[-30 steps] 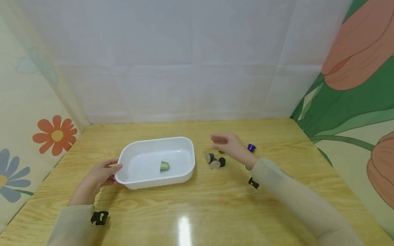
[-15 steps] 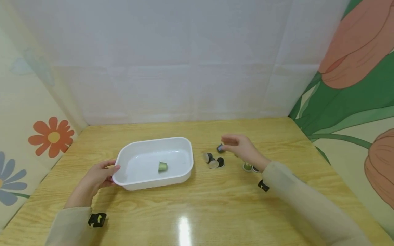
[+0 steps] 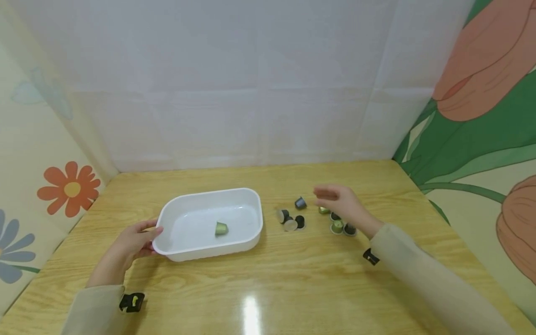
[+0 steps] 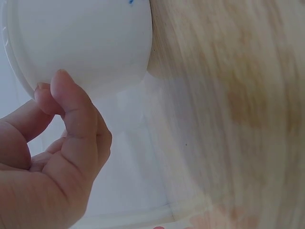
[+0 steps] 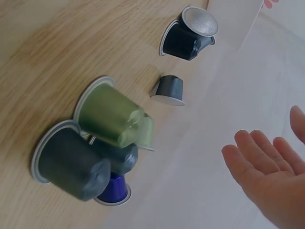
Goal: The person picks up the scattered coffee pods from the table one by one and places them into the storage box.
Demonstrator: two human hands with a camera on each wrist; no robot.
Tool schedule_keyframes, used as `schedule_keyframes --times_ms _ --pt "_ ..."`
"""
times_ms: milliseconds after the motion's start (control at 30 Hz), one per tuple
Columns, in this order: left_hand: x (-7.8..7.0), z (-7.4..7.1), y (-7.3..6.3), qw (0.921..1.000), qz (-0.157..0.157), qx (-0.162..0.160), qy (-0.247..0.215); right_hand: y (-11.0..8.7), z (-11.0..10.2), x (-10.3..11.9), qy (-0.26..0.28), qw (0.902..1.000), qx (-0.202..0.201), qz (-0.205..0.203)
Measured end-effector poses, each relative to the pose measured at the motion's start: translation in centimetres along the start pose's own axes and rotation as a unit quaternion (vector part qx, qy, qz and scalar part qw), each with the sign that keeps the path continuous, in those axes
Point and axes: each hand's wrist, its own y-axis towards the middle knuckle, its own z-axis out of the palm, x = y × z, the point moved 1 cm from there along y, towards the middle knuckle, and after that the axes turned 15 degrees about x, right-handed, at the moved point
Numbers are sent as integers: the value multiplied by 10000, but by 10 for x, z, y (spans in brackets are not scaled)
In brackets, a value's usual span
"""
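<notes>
A white basin (image 3: 209,249) stands at the left of the table, with one green coffee capsule (image 3: 221,228) lying on its side inside. My left hand (image 3: 136,242) grips the basin's left end, thumb at the rim. My right hand (image 3: 345,204) hovers over the right-hand capsules, its fingers extended and holding nothing. Beneath it are a green capsule (image 5: 109,114), a dark capsule (image 5: 71,160) and a purple capsule (image 5: 114,189), among others. Left of that hand, a grey-blue capsule (image 3: 300,203) lies alone, behind a small group with a black capsule (image 3: 299,222).
The wooden table (image 3: 284,288) reaches back to a white cloth backdrop (image 3: 259,116). Flower-printed panels border both sides, one with a red flower (image 3: 71,188). Bare wood lies between the basin and the capsules and along the front.
My right hand has moved right, away from the smaller group, uncovering the grey-blue capsule and passing over the right-hand capsules. The purple capsule is now hidden in the head view. The left hand keeps its grip.
</notes>
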Motion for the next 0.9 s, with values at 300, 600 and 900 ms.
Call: schedule_keyframes --times_ms 300,600,900 --pt "1 0 0 10000 -20 -6 33 -14 -6 -11 -145 9998 -128 99" --pt "2 -1 0 10000 11 1 34 -22 -8 -19 -160 9995 -214 191" --pt "3 0 0 10000 87 11 0 -32 -10 -32 -501 9981 -361 55"
